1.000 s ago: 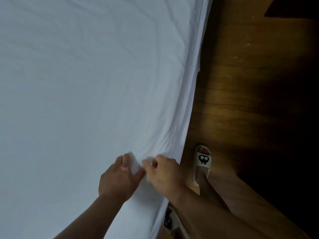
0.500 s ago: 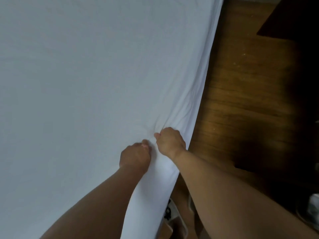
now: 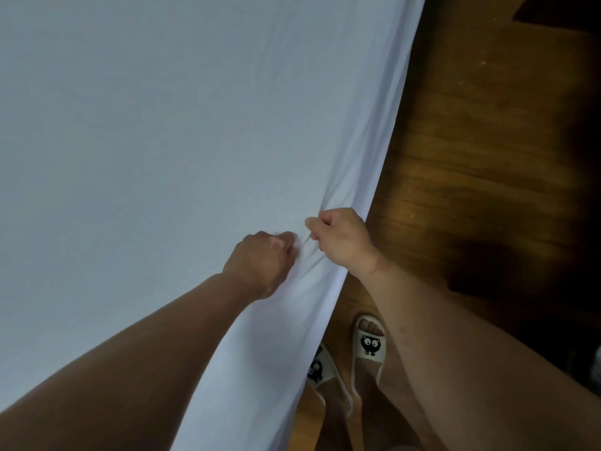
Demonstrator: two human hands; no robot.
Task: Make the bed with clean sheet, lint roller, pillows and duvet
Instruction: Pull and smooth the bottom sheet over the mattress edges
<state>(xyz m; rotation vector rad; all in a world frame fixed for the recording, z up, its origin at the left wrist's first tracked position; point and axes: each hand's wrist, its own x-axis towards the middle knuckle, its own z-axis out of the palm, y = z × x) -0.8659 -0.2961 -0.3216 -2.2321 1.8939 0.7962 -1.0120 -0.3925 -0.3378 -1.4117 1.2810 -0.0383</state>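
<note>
Near both hands, white sheet (image 3: 162, 141) bunches into creases.

Moved further along the side of the smooth white bed sheet (image 3: 162, 125) than a second ago. Clenched tighter too: left hand (image 3: 260, 263) no longer draped with loose fingers over a raised fold, now balled into a fist gripping the cloth; right hand (image 3: 341, 240) likewise curled round a pinch of it. Slightly parted since half a second ago, with a taut ridge of cloth stretched between the two thumbs. Flattened out beyond the knuckles, the broad wrinkles; left only short tight creases fanning from the fingertips. Back in sight behind the right wrist, the pair of cream cat-face slippers (image 3: 369, 343).
</note>
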